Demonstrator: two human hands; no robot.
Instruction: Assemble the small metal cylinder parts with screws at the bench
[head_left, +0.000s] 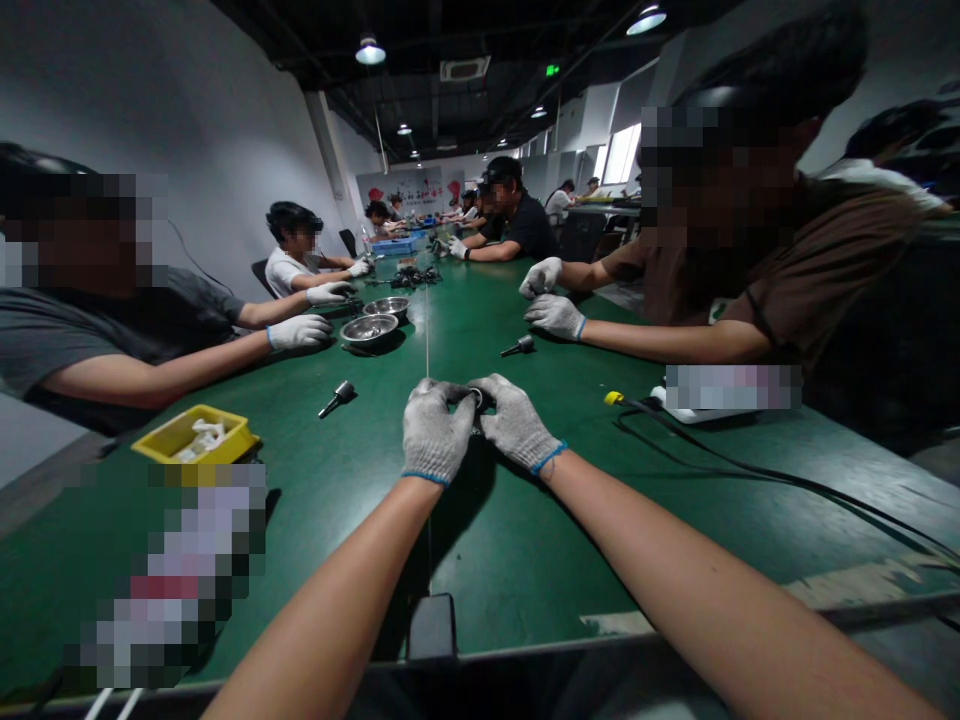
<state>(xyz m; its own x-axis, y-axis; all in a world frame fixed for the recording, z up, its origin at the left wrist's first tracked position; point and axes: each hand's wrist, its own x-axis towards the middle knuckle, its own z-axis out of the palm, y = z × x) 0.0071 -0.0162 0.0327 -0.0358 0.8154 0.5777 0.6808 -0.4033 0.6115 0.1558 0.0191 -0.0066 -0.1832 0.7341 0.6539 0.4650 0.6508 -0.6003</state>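
Both my hands wear whitish-grey knit gloves with blue cuffs and meet above the green table [540, 560]. My left hand [437, 430] is closed, its thumb and fingers pinching a small, dark, round metal part [477, 398] with a shiny ring-like end. From the other side, my right hand [516, 422] grips the same part, fingers curled around it. Most of the part is hidden by the gloves. Left of my hands lies a dark metal piece [337, 398] with a thick cylindrical head and thin shank. A similar piece [517, 346] rests beyond my right hand.
A yellow bin [247, 440] with white scraps stands at left. Metal bowls [369, 330] sit farther up the table near a co-worker's gloved hands [300, 333]. Another co-worker's gloved hands [555, 314] are at right. Black cables [720, 455] run along the right side.
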